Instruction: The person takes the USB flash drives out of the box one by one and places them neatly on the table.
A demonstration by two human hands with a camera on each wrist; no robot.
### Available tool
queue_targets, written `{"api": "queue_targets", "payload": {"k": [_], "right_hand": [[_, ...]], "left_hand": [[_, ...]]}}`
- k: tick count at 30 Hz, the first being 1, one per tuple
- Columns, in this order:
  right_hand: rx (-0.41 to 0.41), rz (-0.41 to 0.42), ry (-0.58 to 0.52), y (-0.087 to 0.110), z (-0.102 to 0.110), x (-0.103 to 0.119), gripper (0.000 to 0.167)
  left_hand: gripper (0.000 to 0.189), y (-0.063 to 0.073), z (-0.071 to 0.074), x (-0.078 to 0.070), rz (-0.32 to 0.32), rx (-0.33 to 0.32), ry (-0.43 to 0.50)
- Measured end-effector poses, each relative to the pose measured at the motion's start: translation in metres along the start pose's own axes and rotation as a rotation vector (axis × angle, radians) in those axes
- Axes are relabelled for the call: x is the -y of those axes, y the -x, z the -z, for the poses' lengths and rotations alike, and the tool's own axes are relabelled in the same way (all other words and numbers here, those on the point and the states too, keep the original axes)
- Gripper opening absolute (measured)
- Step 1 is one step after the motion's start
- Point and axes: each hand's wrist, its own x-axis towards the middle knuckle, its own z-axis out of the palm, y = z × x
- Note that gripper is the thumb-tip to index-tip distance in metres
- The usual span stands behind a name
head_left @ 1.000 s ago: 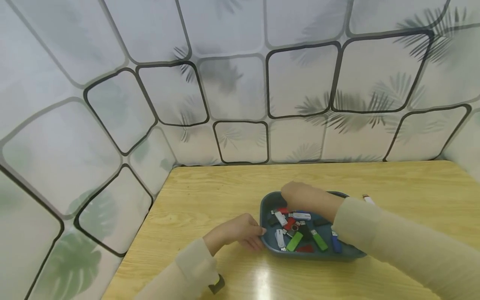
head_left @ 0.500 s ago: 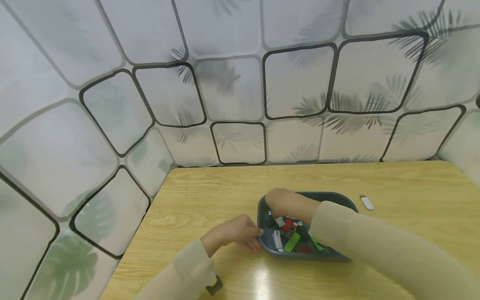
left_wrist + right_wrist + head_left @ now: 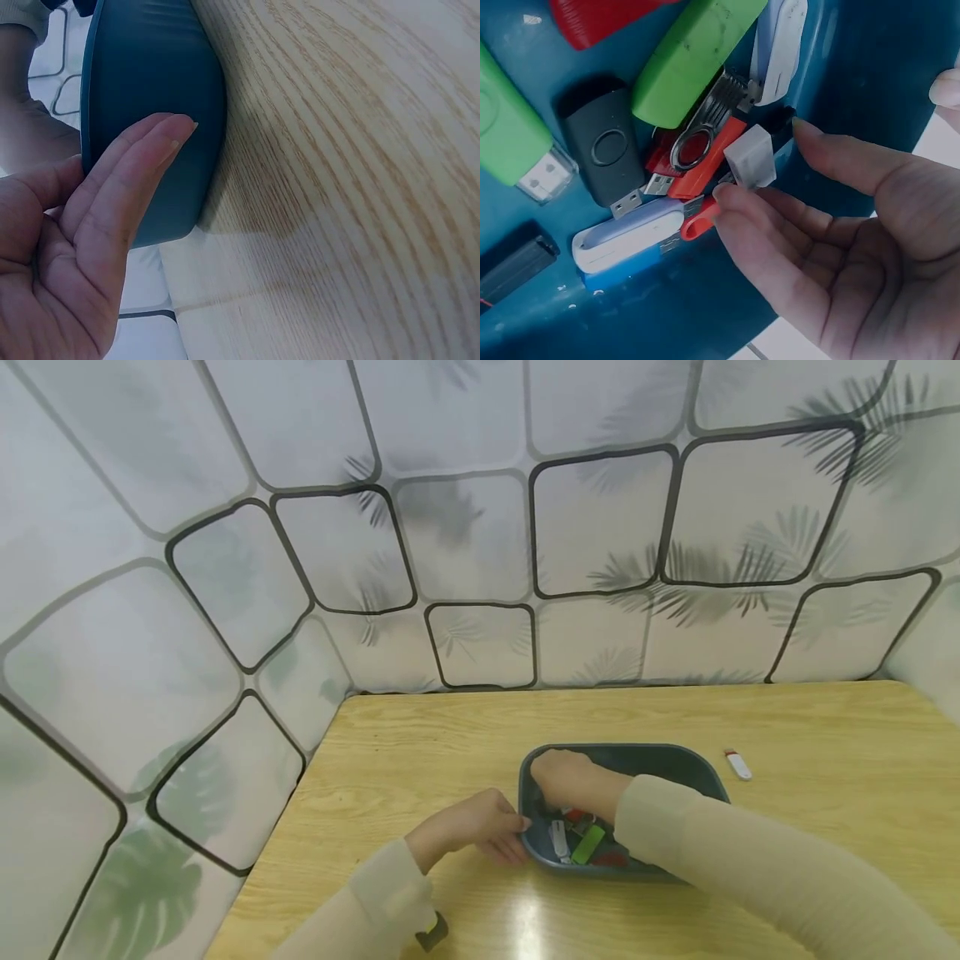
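In my head view the right sleeve [image 3: 757, 852] covers the tray's near right part, and the right hand [image 3: 855, 255] hides its own fingertips. My right wrist view shows thumb and forefinger apart, either side of a small white block [image 3: 751, 159] among USB sticks [image 3: 600, 142] in the blue-green tray [image 3: 150, 67]. I cannot tell whether they grip it, nor what it joins underneath. It looks boxy and pale. Two green sticks [image 3: 694, 60] and a red piece [image 3: 604, 15] run off the frame. The left hand [image 3: 86, 240] pinches the tray's wall, thumb at the rim.
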Motion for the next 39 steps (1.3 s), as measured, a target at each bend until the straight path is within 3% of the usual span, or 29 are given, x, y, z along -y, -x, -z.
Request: {"api": "queue_targets", "payload": {"k": [6, 16, 27, 39], "right_hand": [[-0.002, -0.015, -0.008, -0.002, 0.002, -0.001, 0.028], [-0.006, -0.027, -0.041, -0.004, 0.004, -0.002, 0.020], [-0.009, -0.036, 0.001, -0.001, -0.002, -0.008, 0.009], [-0.051, 0.091, -0.022, 0.016, 0.020, -0.017, 0.020]], "left_hand": [[0.030, 0.000, 0.001, -0.002, 0.003, 0.003, -0.001], [0.030, -0.001, 0.004, -0.004, -0.001, -0.008, -0.003], [0.029, 0.000, -0.001, -0.003, 0.000, -0.026, -0.014], [0.028, 0.000, -0.003, -0.002, 0.005, -0.026, -0.011]]}}
